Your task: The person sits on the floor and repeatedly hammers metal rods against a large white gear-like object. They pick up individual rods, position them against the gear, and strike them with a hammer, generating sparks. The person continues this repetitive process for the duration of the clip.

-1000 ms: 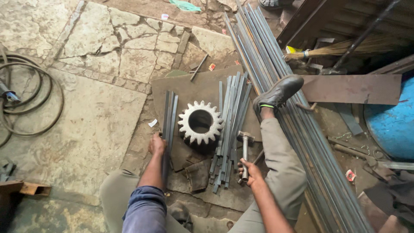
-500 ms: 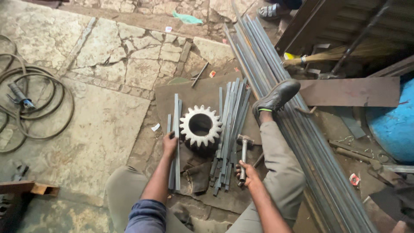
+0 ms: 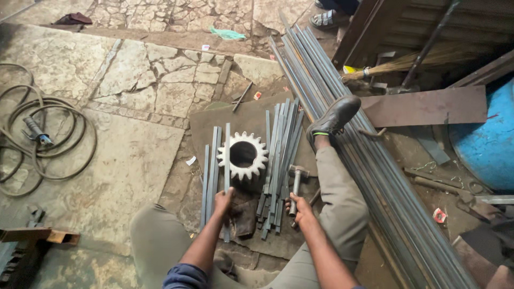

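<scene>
I sit on a stone floor with a large pale gear wheel (image 3: 242, 156) lying flat between my legs. My left hand (image 3: 223, 201) grips a flat steel strip (image 3: 227, 160) that runs past the gear's left side, next to a few more strips (image 3: 210, 171). My right hand (image 3: 300, 206) holds the handle of a hammer (image 3: 296, 179), its head resting just right of a pile of short steel strips (image 3: 278, 155). My right foot in a black shoe (image 3: 334, 116) rests against long steel bars.
A bundle of long steel bars (image 3: 369, 176) runs diagonally along my right. A coiled hose (image 3: 43, 139) lies at the left. A rusty plate (image 3: 428, 107), a broom (image 3: 396, 67) and a blue drum (image 3: 487, 144) are at the right. Wood scrap (image 3: 32, 235) sits lower left.
My left hand slid its steel strip rightward, from well left of the gear up against its left side. The right hand stayed on the hammer.
</scene>
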